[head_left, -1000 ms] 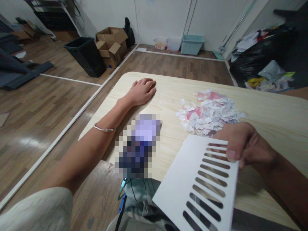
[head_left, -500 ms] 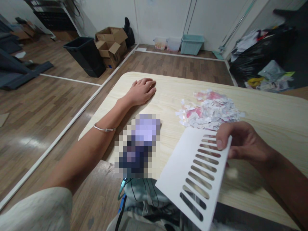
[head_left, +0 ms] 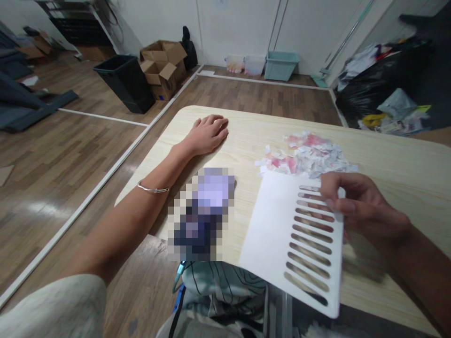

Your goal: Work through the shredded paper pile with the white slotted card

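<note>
Wood-look flooring (head_left: 70, 164) spreads out around me, and a pale, wood-grained desk (head_left: 246, 136) stands on it, its corners rounded. Starting at my left, a light sleeve (head_left: 52, 305) covers the person's upper arm. Farther back on that side I see a black bin (head_left: 125, 84) on the floor, with open cardboard boxes (head_left: 164, 65) just beside it. A silver bangle (head_left: 152, 188) circles the left forearm, and the left hand (head_left: 209, 135) lies palm down near the desk's far left corner, fingers loosely spread and gripping nothing that I can see. Near the hand, toward the person's side of the desk, sits something masked by coarse squares (head_left: 213, 192), too obscured for me to name. Against the back wall are two clear tubs (head_left: 244, 65) and, to their right, a teal tub (head_left: 281, 65). Then comes the slotted white panel (head_left: 271, 220), held at a slant over the near part of the desk, a row of long slots down its right side. Just beyond its far edge lies a heap of torn paper scraps (head_left: 317, 157), white and pinkish; whether they touch, I cannot tell. The right hand (head_left: 366, 202) pinches the panel's far right corner between thumb and fingers. Behind, at far right, slumps a black plastic bag (head_left: 387, 68).
</note>
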Available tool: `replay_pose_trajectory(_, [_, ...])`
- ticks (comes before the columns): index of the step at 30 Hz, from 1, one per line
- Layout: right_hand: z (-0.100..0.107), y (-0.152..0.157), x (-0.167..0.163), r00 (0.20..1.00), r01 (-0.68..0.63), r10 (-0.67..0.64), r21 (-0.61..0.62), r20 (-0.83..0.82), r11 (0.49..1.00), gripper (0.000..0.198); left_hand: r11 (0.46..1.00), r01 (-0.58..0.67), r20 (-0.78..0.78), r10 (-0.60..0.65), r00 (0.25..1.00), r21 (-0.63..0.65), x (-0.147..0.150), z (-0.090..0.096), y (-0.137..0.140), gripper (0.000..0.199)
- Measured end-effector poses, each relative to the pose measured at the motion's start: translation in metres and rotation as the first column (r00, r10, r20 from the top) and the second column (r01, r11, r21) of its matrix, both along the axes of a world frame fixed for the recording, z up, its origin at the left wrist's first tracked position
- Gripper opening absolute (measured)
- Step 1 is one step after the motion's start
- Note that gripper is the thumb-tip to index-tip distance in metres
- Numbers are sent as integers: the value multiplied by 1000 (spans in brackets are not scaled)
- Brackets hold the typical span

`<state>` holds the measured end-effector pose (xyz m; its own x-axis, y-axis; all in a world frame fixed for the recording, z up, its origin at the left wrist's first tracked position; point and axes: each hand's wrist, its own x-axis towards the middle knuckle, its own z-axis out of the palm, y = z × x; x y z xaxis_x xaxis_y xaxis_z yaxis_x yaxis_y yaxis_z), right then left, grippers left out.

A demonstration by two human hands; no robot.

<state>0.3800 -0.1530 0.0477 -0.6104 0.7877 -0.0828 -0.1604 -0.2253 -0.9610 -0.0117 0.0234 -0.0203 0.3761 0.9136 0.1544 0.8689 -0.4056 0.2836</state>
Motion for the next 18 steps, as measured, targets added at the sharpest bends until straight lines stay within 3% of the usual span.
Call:
replay_pose_trajectory(8, [7,-2,4,998,62,-58,-105,40,993,39,1000,0,4,0,1000,-2,0,0,0,67])
replay_pose_trajectory(18, [9,6,6,996,64,-58,-92,74,994,43,999,-17,-27,16,1000,-33,4,7,-5,71])
